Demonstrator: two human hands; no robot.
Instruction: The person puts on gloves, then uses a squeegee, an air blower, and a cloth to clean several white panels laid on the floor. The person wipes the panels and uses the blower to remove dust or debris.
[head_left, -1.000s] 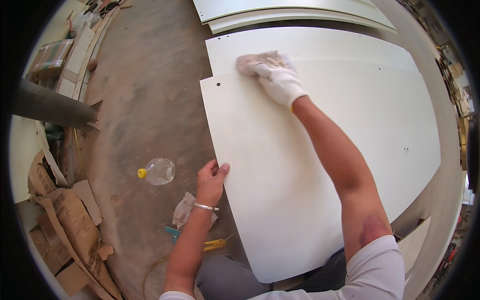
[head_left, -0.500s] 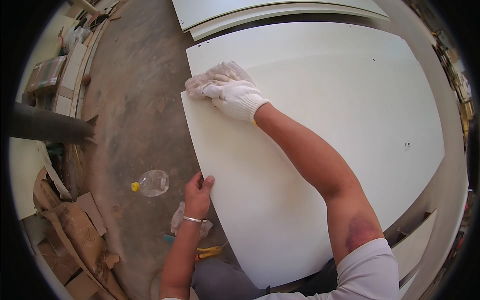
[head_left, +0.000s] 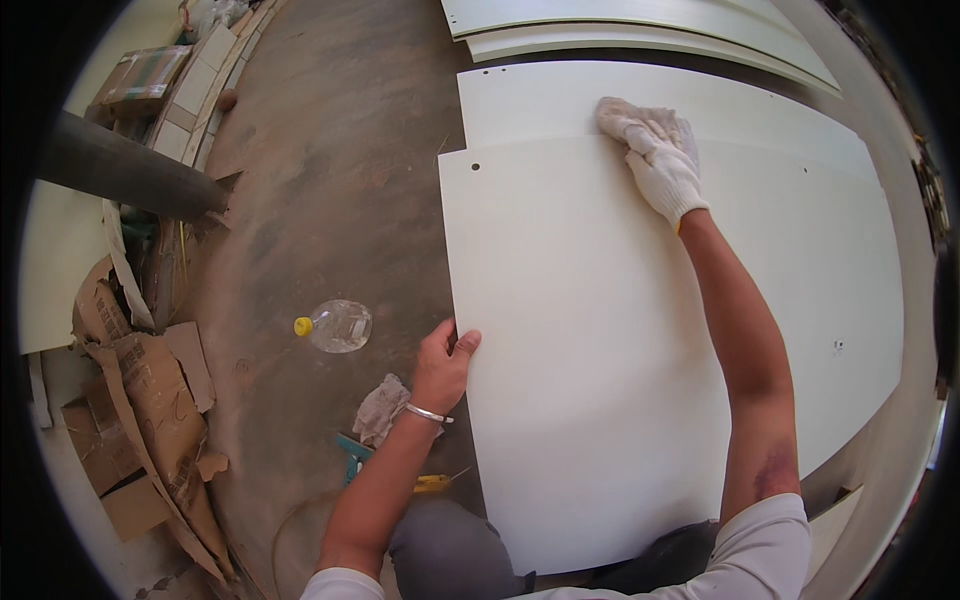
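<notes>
My right hand (head_left: 665, 180), in a white knitted glove, presses a crumpled whitish rag (head_left: 640, 125) onto a large white panel (head_left: 590, 300). The rag lies near the panel's far edge, where another white panel (head_left: 540, 105) shows from beneath. Bare, with a silver bangle at the wrist, my left hand (head_left: 445, 358) grips the panel's left edge. Its thumb rests on top and the fingers go underneath, partly hidden. A dark round hole (head_left: 475, 167) shows at the panel's far left corner.
On the floor to the left lie a clear bottle with a yellow cap (head_left: 342, 326), a second rag (head_left: 382, 410) and a yellow-handled tool (head_left: 432, 484). Torn cardboard (head_left: 160, 430) is heaped at far left, below a dark pipe (head_left: 135, 170). More white panels (head_left: 640, 45) lie beyond.
My right hand has swept the rag rightward from the panel's left corner along its far edge, uncovering the hole. My left hand still holds the left edge. The whole view has shifted.
</notes>
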